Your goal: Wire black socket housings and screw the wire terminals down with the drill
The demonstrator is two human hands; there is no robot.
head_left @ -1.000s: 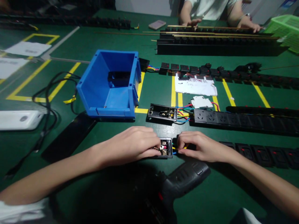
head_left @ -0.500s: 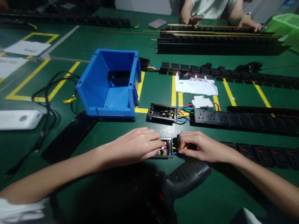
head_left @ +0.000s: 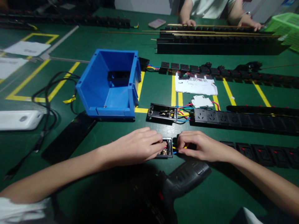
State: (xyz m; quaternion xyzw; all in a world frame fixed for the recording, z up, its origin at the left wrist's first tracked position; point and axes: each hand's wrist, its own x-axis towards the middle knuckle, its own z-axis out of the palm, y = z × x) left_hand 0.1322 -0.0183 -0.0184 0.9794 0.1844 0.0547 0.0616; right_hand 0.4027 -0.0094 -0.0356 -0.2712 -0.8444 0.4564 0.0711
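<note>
My left hand (head_left: 143, 145) is closed over the left part of a small black terminal box (head_left: 171, 147), hiding much of it. Its fingertips reach inside, beside brass terminals (head_left: 165, 152) and a bit of red wire; whether they also pinch that wire is hidden. Just right of the box, my right hand (head_left: 198, 145) pinches the coloured wires (head_left: 175, 149) that come out of its end, yellow, blue and green among them. A dark power screwdriver (head_left: 187, 179) lies close below both hands.
Beyond my hands lies another open terminal box (head_left: 162, 112), wired to a black socket strip (head_left: 233, 120). A blue bin (head_left: 107, 110) stands left of it. More module strips (head_left: 261, 154) lie at right. Across the table, a person's hands (head_left: 251, 23) rest by long black rails (head_left: 210, 48).
My left hand has shifted very slightly over the terminal box, its fingertips a little further right. My right hand stays on the wires. The other person's hand has lowered onto the rails.
</note>
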